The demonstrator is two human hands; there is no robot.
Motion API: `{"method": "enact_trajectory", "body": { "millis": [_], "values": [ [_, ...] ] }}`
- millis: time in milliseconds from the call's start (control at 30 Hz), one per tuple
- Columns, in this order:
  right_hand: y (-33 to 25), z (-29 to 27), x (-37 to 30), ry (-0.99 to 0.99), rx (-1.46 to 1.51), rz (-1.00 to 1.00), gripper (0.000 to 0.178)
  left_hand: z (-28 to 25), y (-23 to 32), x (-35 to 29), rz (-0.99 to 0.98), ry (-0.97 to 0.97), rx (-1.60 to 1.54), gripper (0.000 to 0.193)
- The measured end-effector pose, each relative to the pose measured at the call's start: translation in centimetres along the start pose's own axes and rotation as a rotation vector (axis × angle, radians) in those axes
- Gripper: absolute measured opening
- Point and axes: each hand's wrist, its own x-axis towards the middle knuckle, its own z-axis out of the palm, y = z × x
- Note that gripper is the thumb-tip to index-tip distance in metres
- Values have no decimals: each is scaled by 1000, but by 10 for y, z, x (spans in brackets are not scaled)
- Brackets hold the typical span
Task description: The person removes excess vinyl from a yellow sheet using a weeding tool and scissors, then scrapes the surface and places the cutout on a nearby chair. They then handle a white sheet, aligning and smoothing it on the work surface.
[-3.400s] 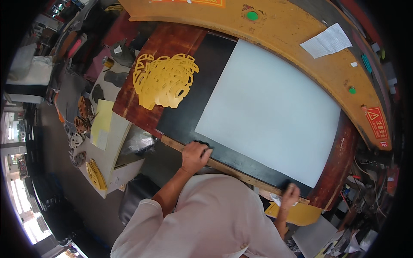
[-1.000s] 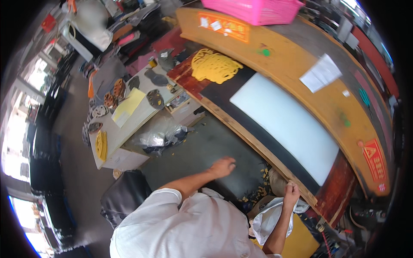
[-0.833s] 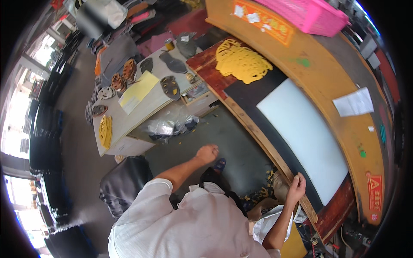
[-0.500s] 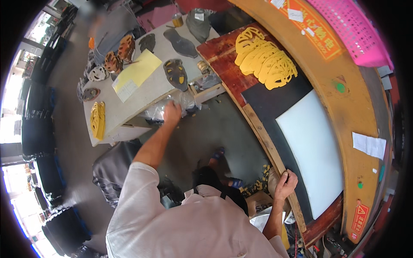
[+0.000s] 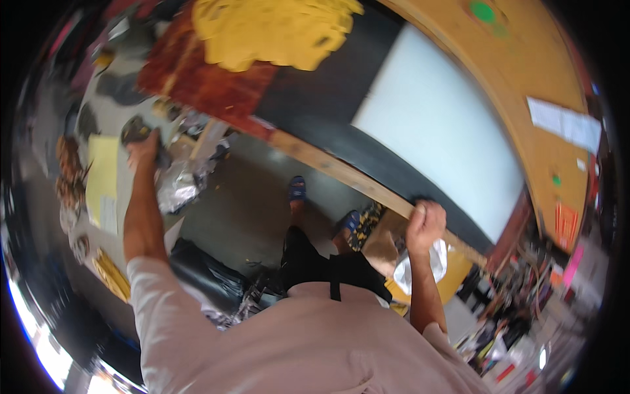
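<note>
My left hand reaches over the pale table at the left and touches the near end of a dark shoe-sole-shaped piece. Motion smears its fingers, so their grip is hidden. Beside it, crumpled clear plastic lies in an open drawer below the tabletop. My right hand is closed over the wooden edge strip of the workbench. On that bench are a black sheet, a white board and a heap of yellow cut-out pieces.
A yellow sheet and brown cut-out pieces lie on the pale table. More yellow pieces rest at its near corner. A black-covered seat stands below. An orange machine beam runs behind the bench.
The view has swung toward the bench. My left hand has gone from the plastic in the drawer up to the dark sole-shaped piece. My right hand stays at the bench edge.
</note>
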Motion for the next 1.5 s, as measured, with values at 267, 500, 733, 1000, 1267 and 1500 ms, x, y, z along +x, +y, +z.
{"method": "enact_trajectory", "body": {
  "millis": [267, 500, 733, 1000, 1267, 1500],
  "values": [
    [1, -4, 5, 5, -18, 111, 6, -97, -117, -241, 143, -831, -1083, 67],
    [9, -16, 4, 102, 407, 197, 8, -92, -100, -481, 14, -1742, -1355, 109],
    [108, -93, -88, 83, 1154, 839, 25, -42, -35, -643, -258, -2398, -1216, 106],
    [229, -169, -343, 203, 1094, 1417, 19, -66, -49, -704, 215, -2100, -1144, 93],
    [250, -135, -337, -14, 1079, 1366, 18, -103, 71, -751, 1231, -538, -376, 94],
    [252, -133, -251, -92, 1172, 1184, 20, -19, 204, -810, 1282, -85, -161, 102]
  ]
}}
